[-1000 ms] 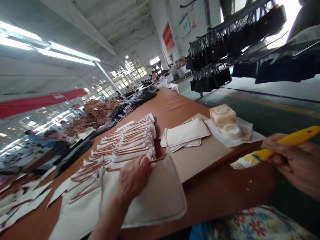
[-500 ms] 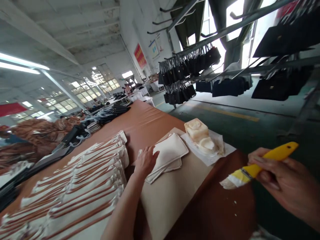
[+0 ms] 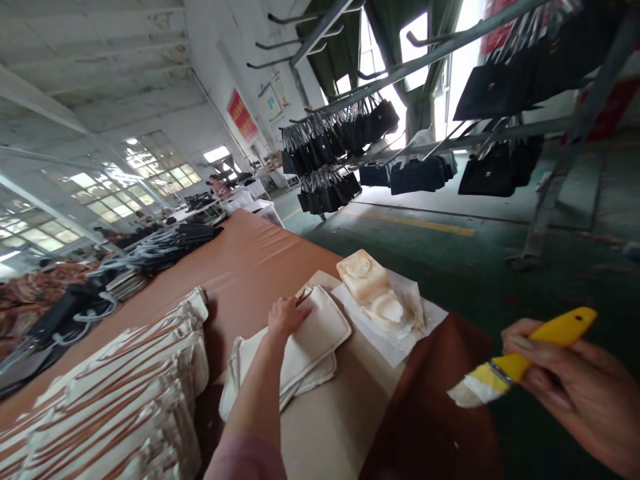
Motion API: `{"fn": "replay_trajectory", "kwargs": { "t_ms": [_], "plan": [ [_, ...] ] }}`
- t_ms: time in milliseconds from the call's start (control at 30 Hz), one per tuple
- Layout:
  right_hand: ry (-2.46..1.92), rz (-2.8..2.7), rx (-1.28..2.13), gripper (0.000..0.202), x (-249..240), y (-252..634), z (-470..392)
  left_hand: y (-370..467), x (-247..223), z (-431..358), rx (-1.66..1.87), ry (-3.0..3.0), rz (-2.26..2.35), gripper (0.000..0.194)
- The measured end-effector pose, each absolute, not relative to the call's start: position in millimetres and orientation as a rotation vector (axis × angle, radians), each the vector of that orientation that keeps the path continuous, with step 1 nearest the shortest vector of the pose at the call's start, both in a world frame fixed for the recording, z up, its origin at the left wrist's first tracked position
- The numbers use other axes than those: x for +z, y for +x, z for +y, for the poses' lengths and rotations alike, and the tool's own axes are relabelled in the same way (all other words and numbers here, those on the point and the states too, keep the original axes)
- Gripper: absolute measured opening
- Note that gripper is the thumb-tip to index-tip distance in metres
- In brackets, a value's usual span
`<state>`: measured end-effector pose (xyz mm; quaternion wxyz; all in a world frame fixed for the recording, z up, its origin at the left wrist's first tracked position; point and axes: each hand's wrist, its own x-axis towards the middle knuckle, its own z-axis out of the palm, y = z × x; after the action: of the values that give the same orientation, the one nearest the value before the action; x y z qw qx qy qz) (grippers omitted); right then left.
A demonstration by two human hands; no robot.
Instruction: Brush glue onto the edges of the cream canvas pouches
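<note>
My right hand [image 3: 565, 380] grips a flat paintbrush with a yellow handle [image 3: 560, 330]. White paste coats its bristles [image 3: 473, 390], which point left above the table's right edge. My left hand [image 3: 285, 317] is on the far edge of a cream fabric bag panel [image 3: 320, 327], fingers bent and thumb on the top face; the fingertips are partly hidden. A short brown strip shows by the fingers. Other cream panels lie underneath and to the left of it, on a tan board [image 3: 350, 420]. Beyond them stands a plastic jug [image 3: 373, 287], cut open and crusted with white paste.
The jug rests on a white sheet [image 3: 400, 347]. Rows of cream pieces with brown straps [image 3: 125, 393] cover the left of the brown-covered table [image 3: 255, 247]. Black bags [image 3: 325, 147] hang on a metal rack [image 3: 425, 67] at the right. Dark bags [image 3: 165, 250] lie farther left.
My left hand has moved to the panel's far edge, and more cream panels now show beside my forearm. The brush is still in my right hand, slightly lower. The view has turned right.
</note>
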<state>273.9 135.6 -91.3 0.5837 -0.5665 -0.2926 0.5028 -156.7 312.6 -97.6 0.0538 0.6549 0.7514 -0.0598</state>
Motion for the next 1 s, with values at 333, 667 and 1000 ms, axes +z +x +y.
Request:
{"fn": "replay_trajectory", "kwargs": {
  "t_ms": [333,667,1000],
  "plan": [
    [-1.132,-1.057,1.108,0.025,-74.1,269.7,177.0,-104.0,-35.1,247.7,0.007,2.045,1.968,0.041],
    [-1.010,-1.660,0.810,0.019,-71.4,225.8,232.6,-68.6,-9.2,104.7,0.611,1.965,1.885,0.029],
    [-1.107,-1.599,0.789,0.028,-64.2,246.4,202.3,-50.8,-33.7,75.8,1.290,2.603,1.978,0.008]
  ]
}}
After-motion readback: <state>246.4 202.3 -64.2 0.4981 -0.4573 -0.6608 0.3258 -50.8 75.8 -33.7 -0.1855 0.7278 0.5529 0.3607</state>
